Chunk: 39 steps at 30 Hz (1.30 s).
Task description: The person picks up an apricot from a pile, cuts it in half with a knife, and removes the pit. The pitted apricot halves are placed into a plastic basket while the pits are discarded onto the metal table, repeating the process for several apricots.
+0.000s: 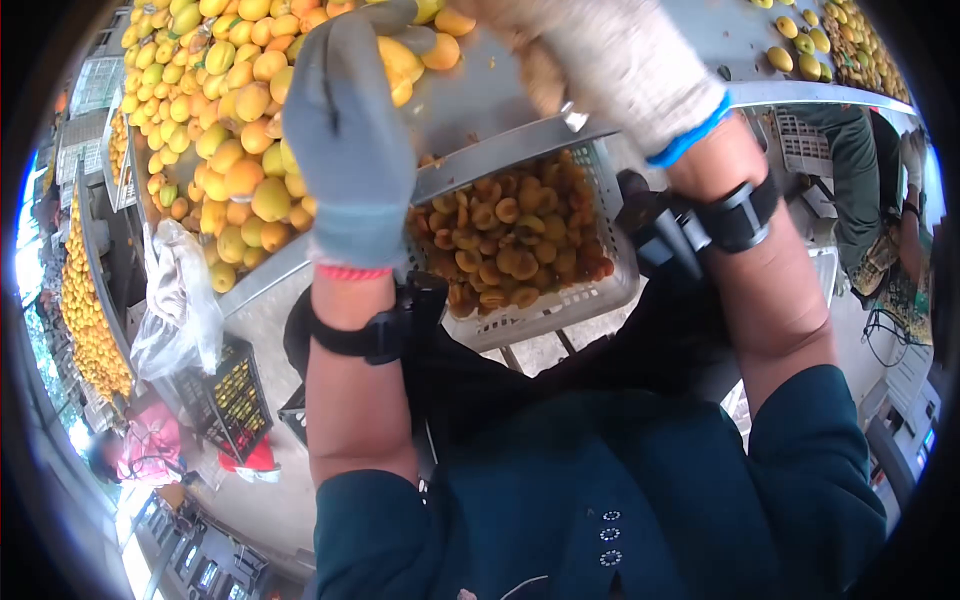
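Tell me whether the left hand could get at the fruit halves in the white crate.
Likely yes: most fruit halves lie in plain view in the open white crate, though the left hand, beyond the metal table edge, would have to draw back first.

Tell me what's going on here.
A gloved person is working with apricots at a metal table. The left hand is over the heap of whole apricots; the right hand is near the table's edge, too blurred to tell what it holds. Below, a white plastic crate holds what look like halved apricots.
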Each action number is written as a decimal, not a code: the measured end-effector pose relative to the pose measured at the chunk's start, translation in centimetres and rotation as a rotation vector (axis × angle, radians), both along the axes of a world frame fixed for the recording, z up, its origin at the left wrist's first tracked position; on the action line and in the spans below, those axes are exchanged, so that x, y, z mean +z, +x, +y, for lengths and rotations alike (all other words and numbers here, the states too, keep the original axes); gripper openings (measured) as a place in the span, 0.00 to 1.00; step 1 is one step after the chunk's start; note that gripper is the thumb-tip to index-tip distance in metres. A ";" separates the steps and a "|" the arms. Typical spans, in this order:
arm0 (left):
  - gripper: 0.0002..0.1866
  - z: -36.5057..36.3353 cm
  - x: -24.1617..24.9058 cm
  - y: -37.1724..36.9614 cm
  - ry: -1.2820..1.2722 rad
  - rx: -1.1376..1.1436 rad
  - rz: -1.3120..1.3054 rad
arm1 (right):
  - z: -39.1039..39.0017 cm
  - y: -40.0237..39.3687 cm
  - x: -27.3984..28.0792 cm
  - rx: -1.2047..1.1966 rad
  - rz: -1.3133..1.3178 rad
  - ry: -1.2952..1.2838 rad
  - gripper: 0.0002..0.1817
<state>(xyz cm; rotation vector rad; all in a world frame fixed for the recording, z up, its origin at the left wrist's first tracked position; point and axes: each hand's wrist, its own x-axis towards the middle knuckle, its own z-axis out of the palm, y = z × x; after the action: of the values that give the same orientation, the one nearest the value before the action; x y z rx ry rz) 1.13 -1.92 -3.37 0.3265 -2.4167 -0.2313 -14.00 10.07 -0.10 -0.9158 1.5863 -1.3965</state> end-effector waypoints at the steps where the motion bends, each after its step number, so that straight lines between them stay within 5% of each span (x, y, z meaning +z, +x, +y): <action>1: 0.17 0.6 0.5 0.6 0.595 -0.067 0.101 | 0.6 -1.0 0.9 -0.012 0.028 0.029 0.19; 4: 0.17 1.7 2.9 3.1 1.181 -0.168 -0.284 | 0.4 -2.4 1.5 -0.093 0.412 0.258 0.19; 5: 0.17 1.7 2.5 3.4 1.242 -0.323 -0.351 | 0.8 -3.6 -0.1 -0.109 0.467 0.219 0.19; 8: 0.17 2.2 1.5 5.3 1.113 -0.346 -0.529 | 1.0 -1.8 0.5 -0.289 0.446 0.322 0.18; 12: 0.16 2.6 2.1 6.8 1.295 -0.362 -0.621 | 1.5 -0.6 0.5 -0.346 0.409 0.321 0.16; 17: 0.14 6.1 -5.9 6.1 0.854 -0.313 -0.883 | 3.3 -1.1 -0.4 -0.217 0.237 0.174 0.14; 22: 0.23 9.6 -15.4 5.5 0.648 0.066 -1.073 | 2.7 0.2 3.6 -0.340 0.272 0.367 0.15; 30: 0.17 11.7 -22.6 3.7 0.527 0.134 -1.250 | 6.0 -3.7 3.9 -0.228 0.136 0.160 0.14; 35: 0.16 10.8 -20.3 3.0 0.518 0.084 -1.297 | 5.4 -4.0 6.4 -0.361 0.053 0.287 0.12; 39: 0.14 11.0 -9.7 0.6 0.559 -0.064 -1.176 | 4.9 -4.0 7.8 -0.422 0.024 0.378 0.12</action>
<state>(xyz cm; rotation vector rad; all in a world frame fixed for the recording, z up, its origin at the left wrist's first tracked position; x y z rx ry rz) 1.68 9.12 -13.10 0.8019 -3.4735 -0.9734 -17.99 14.92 7.66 -0.3863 2.0548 -1.2904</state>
